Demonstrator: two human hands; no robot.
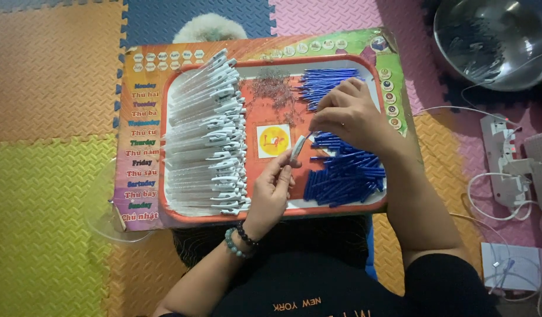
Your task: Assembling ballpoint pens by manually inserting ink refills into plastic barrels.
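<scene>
Foam floor mats [54, 176] under orange tray [271, 216]; left hand [274, 191] pinches a white pen barrel [297, 148], right hand [347, 114] fingers bunched over blue refills [347, 176], steel bowl [494, 41] top-right.

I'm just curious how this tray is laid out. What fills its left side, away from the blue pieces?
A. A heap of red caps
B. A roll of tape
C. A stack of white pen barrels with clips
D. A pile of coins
C: rows of white pen barrels with clips lie stacked along the left of the tray, while the blue pieces sit on the right, by the right hand.
</scene>
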